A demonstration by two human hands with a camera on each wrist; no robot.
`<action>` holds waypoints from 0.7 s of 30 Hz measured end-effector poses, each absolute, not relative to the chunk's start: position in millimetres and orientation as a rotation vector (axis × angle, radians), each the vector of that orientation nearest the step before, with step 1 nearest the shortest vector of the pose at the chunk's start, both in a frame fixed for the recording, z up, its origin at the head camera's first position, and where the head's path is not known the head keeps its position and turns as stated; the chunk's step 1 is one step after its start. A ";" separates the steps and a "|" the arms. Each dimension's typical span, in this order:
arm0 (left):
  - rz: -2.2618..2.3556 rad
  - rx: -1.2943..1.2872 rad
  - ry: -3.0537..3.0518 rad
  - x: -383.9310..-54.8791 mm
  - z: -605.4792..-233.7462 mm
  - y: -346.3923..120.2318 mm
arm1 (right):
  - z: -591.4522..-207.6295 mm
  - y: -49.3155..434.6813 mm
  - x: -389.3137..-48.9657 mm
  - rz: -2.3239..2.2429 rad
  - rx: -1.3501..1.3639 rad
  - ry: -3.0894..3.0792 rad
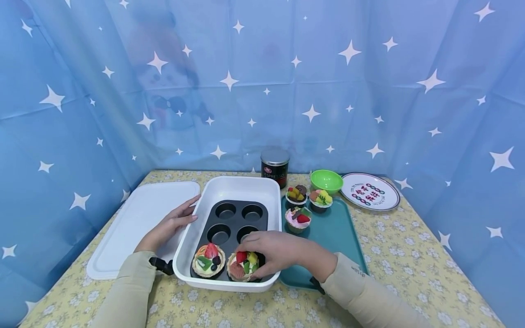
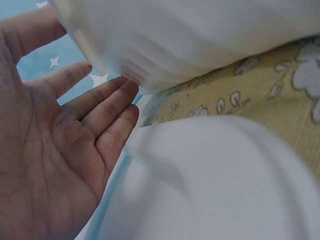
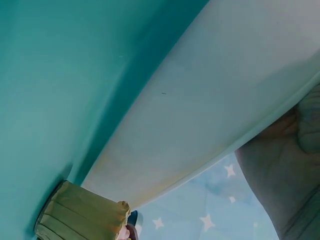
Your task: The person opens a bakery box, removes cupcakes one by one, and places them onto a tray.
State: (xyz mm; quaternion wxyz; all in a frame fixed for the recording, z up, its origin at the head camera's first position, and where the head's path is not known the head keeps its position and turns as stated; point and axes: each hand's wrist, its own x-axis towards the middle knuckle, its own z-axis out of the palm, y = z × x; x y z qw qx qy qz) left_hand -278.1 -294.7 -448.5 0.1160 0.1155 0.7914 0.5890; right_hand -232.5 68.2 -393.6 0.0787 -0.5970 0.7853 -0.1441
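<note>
A white plastic tub holds a dark muffin tin with round cups. My right hand reaches over the tub's right wall and grips a fruit-topped tart at the tin's front right cup. Another fruit tart, with strawberry and dark berries, sits in the front left cup. Along the tub's left side my left hand lies with fingers extended, fingertips right at the rim. The left wrist view shows its open palm beside the tub wall. The right wrist view hides the held tart behind the tub.
Left of the tub lies a flat white lid. On the right, a teal tray carries several cupcakes. Behind stand an espresso tin, a green bowl and a patterned plate. A starry blue curtain surrounds the table.
</note>
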 end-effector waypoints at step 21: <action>1.735 0.326 2.312 -277.3 -448.1 -294.4 | -392.7 72.6 -236.9 -0.633 -1.805 2.294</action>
